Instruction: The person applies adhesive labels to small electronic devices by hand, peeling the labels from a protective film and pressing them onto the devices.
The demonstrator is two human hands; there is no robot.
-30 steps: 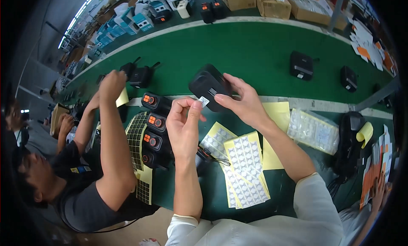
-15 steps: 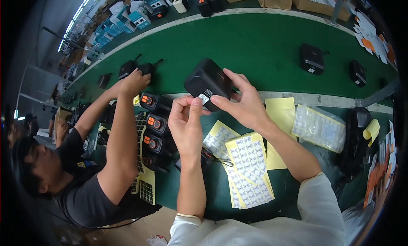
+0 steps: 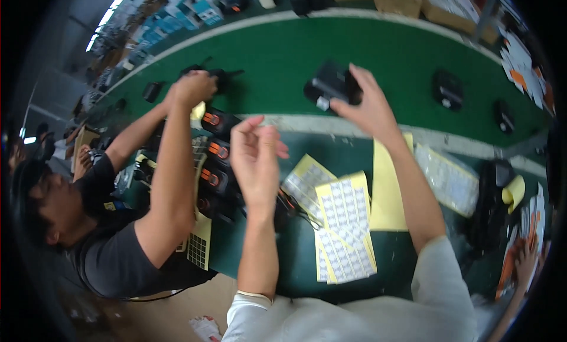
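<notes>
Out over the green belt (image 3: 271, 64), my right hand (image 3: 375, 109) grips a black rounded box-shaped device (image 3: 332, 82), with fingers at its right side and thumb at its near edge. A small white label (image 3: 323, 103) shows low on the device. Whether the device touches the belt, I cannot tell. My left hand (image 3: 255, 156) is raised over the near table, its fingers loosely bent and apart, holding nothing. Beneath and right of it lie yellow-backed sheets of white stickers (image 3: 345, 224). To its left stand several black devices with orange buttons (image 3: 218, 148).
A co-worker's hand (image 3: 198, 88) is on black devices at the belt's left. Two more black devices (image 3: 447, 88) sit on the belt at right. Yellow sheet (image 3: 388, 194), bagged stickers (image 3: 447, 180) and a black pouch-like item (image 3: 490, 206) lie on the right.
My right hand has carried the black device away to the right and farther over the belt. My left hand has come off it and is now apart.
</notes>
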